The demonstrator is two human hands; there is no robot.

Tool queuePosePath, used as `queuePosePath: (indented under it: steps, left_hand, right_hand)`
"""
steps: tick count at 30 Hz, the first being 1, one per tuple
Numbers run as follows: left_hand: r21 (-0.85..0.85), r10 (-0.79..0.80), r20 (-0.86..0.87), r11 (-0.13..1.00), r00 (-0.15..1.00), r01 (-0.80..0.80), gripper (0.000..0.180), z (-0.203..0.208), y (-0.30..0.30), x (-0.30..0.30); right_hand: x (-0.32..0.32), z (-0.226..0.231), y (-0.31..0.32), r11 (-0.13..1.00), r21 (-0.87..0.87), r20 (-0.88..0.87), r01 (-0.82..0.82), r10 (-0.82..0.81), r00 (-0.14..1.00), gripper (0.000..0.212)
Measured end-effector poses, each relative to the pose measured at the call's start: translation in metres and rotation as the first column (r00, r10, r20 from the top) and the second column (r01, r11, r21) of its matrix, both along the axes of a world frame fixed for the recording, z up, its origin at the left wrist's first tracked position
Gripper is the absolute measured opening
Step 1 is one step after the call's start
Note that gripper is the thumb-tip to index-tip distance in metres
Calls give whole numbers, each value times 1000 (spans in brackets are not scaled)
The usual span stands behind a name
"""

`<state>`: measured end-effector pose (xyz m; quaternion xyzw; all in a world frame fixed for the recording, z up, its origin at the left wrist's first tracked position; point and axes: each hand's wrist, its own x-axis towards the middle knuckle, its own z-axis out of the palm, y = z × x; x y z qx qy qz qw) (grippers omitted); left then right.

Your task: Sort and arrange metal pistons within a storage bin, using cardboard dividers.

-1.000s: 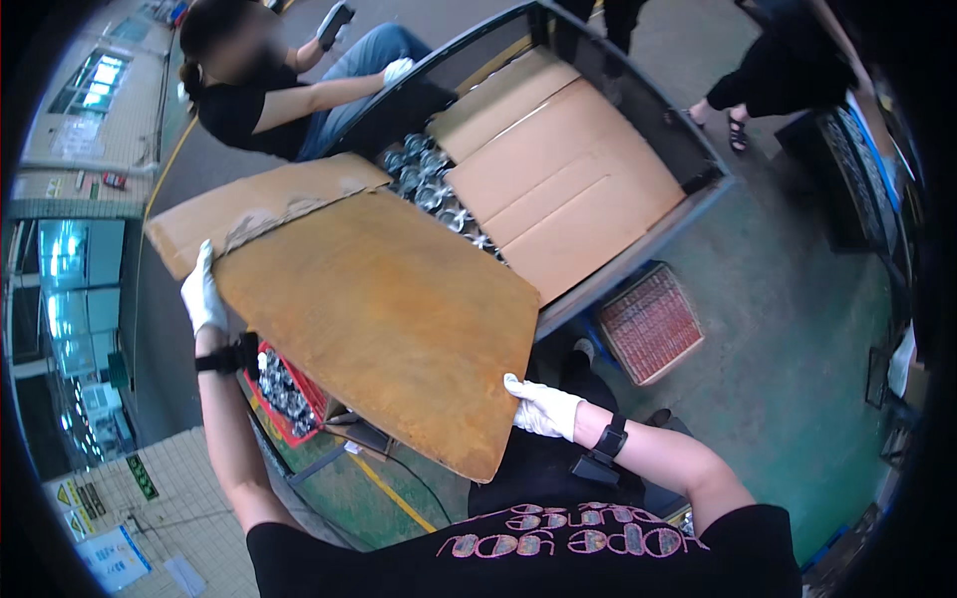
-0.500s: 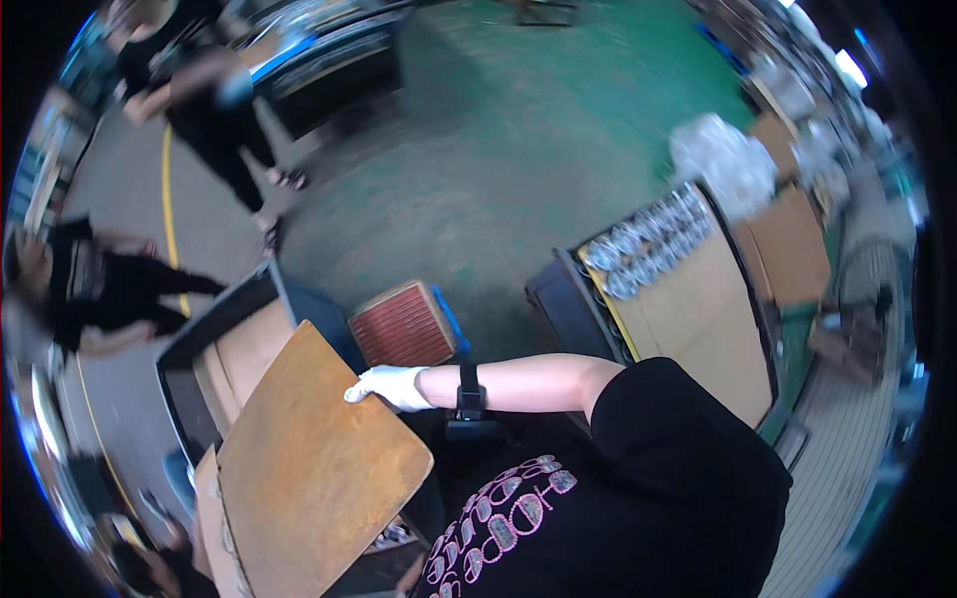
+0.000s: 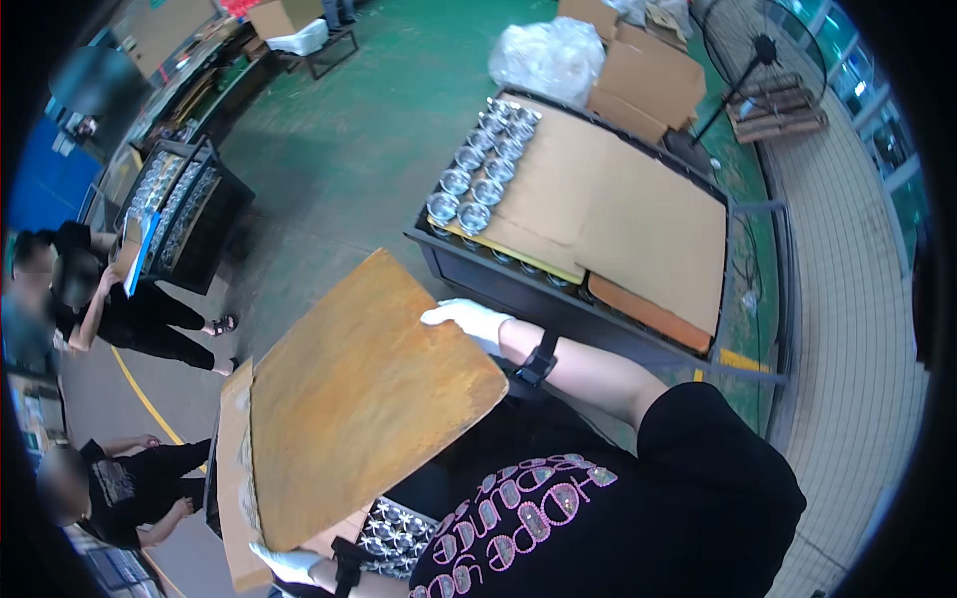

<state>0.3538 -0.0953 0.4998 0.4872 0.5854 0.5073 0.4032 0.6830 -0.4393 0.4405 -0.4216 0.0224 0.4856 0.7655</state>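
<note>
- The green-painted concrete floor [image 3: 349,149] spreads out beyond both hands, well past the far edge of everything carried.
- A dark metal bin table [image 3: 518,284] stands just beyond the right hand [image 3: 467,321]; flat sheets of brown cardboard [image 3: 638,219] cover most of its top, and rows of shiny round metal parts [image 3: 478,164] show at its uncovered end, farther from the hand.
- The large, flat, brown wooden board with rounded corners [image 3: 364,399] is held up in the air between the two hands, tilted, close in front of the person's chest. It hides most of a second bin below it.
- A sheet of tan cardboard [image 3: 234,468] lies just behind the board on the left-hand side, its edge showing beside and below the board.
- A black crate rack of metal parts [image 3: 179,214] stands well away to the left of the hands, with two people in black clothes near it.
- More shiny metal parts [image 3: 394,533] show below the board's lower edge, just right of the left hand [image 3: 284,563].
- The right hand, in a white glove with a black wrist strap [image 3: 538,364], is closed over the board's far right edge, gripping it.
- The left hand, also white-gloved, grips the board's near lower corner from underneath, fingers curled around the edge.
</note>
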Motion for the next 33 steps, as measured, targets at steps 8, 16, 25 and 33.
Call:
queuePosePath:
  steps: [8, 16, 25, 33]
  left_hand:
    - [-10, -227, -208, 973, 951, 230, 53, 31, -82, 105]
    - [-120, -328, -332, 945, 884, 306, 49, -11, -167, 165]
    - [-185, -429, -576, 897, 696, 401, 63, -46, -233, 212]
    - [-115, -369, -401, 928, 839, 354, 48, -102, -236, 220]
  right_hand:
    - [-64, -57, -142, 976, -158, -389, 147, -199, 900, 43]
    - [-86, -120, -261, 970, -237, -535, 59, -181, 825, 43]
    - [-91, -165, -348, 925, -342, -548, -166, -53, 835, 45]
    - [-79, -209, -379, 854, -417, -552, -311, 33, 833, 39]
